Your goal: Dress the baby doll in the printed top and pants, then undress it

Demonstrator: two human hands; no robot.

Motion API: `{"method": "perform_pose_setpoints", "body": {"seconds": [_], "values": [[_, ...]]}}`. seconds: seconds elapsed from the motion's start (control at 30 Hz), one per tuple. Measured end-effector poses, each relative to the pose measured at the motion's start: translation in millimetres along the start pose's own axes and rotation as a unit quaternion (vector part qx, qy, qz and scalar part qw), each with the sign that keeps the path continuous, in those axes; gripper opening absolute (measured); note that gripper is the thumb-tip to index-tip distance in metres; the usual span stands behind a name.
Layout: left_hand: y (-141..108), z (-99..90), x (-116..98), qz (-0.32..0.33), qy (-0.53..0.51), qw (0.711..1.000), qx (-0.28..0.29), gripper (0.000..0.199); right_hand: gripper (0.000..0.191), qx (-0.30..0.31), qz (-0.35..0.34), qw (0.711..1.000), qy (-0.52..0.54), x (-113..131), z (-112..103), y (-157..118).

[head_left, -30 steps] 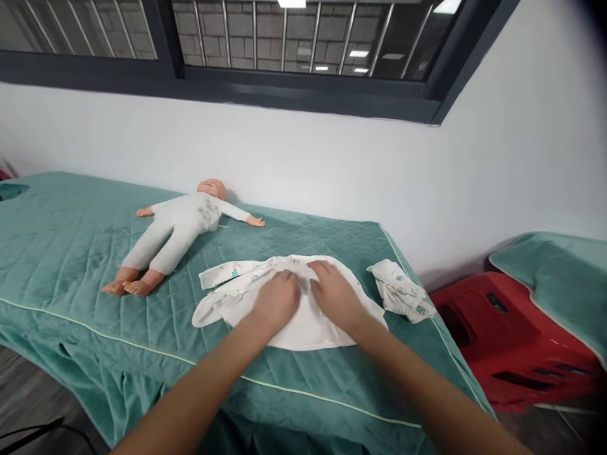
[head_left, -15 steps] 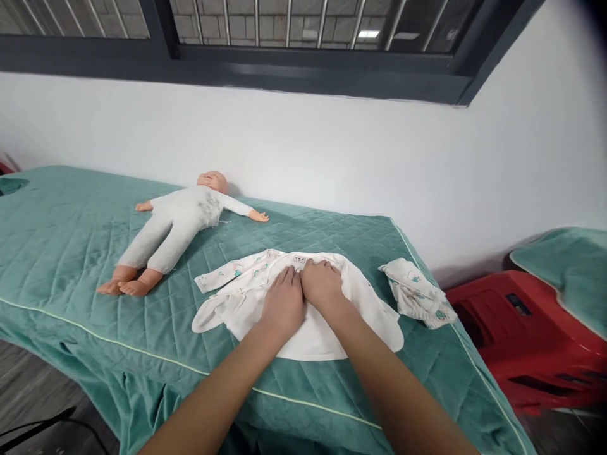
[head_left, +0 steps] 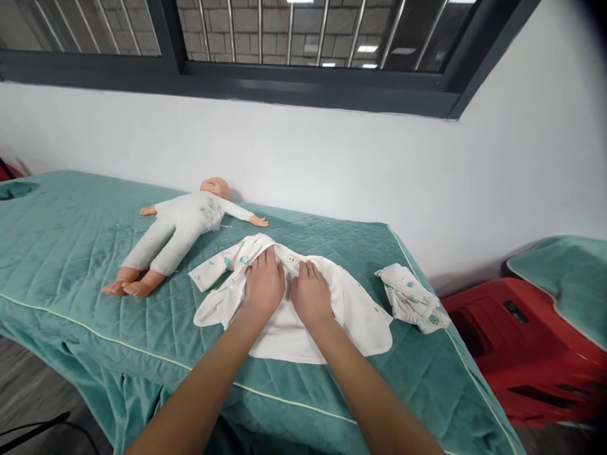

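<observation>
A white baby shirt (head_left: 351, 309) with small green and pink prints lies spread open on the green quilted bed cover. My left hand (head_left: 264, 284) rests on its left front near the neckline, fingers stretched out and fingertips at the edge of the raised cloth. Just right of the neck label, my right hand (head_left: 312, 292) lies on the inside of the shirt with its fingers extended. A baby doll (head_left: 183, 218) in a white bodysuit lies on its back to the upper left, apart from both hands.
A folded printed baby garment (head_left: 412, 298) sits near the right edge of the green bed cover (head_left: 327, 234). Beyond that edge stands a red plastic stool (head_left: 531, 347). A white wall (head_left: 332, 164) and a barred window (head_left: 284, 79) run along the back.
My hands, close together before, have moved apart, the left one shifting left. The shirt's left front and sleeve have been pushed up and outward. The view has tilted slightly.
</observation>
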State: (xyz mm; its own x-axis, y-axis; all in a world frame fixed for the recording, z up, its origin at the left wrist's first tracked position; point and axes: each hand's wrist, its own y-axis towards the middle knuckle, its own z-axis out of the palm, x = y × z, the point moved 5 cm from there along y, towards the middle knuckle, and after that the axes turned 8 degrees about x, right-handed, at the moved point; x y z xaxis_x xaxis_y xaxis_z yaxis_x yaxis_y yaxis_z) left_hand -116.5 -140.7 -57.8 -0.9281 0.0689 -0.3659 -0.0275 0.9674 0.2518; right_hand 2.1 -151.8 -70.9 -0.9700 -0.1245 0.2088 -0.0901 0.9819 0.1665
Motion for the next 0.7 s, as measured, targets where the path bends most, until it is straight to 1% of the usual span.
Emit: {"method": "perform_pose_setpoints", "body": {"seconds": [0.07, 0.13, 0.23, 0.33, 0.4, 0.47, 0.57, 0.63, 0.7], "values": [[-6, -4.2, 4, 0.015, 0.006, 0.999, -0.033, 0.051, 0.045, -0.025, -0.014, 0.999, 0.036, 3, -4, -5], [-12, -11.1, 7, 0.029, 0.014, 0.997, -0.073, 0.054, 0.044, -0.049, -0.035, 0.995, 0.075, 7, -11, -10], [-23, -25.2, 10, 0.043, 0.021, 0.990, -0.131, 0.054, 0.037, -0.085, -0.062, 0.985, 0.135, 16, -25, -22], [-34, -38.7, 8, 0.055, 0.021, 0.984, -0.170, 0.050, 0.028, -0.118, -0.064, 0.976, 0.170, 23, -37, -35], [-42, -45.9, 6, 0.061, 0.026, 0.980, -0.187, 0.050, 0.025, -0.127, -0.061, 0.972, 0.188, 26, -40, -42], [-48, -52.3, 5, 0.066, 0.032, 0.976, -0.203, 0.052, 0.025, -0.117, -0.060, 0.966, 0.224, 27, -39, -44], [-57, -62.0, 4, 0.076, 0.029, 0.970, -0.230, 0.056, 0.034, -0.099, -0.045, 0.955, 0.278, 22, -32, -40], [-62, -67.7, 4, 0.078, 0.019, 0.968, -0.238, 0.057, 0.045, -0.094, -0.019, 0.955, 0.281, 15, -30, -36], [-65, -71.9, 4, 0.081, 0.006, 0.969, -0.235, 0.058, 0.053, -0.094, 0.014, 0.957, 0.273, 9, -32, -34]]}}
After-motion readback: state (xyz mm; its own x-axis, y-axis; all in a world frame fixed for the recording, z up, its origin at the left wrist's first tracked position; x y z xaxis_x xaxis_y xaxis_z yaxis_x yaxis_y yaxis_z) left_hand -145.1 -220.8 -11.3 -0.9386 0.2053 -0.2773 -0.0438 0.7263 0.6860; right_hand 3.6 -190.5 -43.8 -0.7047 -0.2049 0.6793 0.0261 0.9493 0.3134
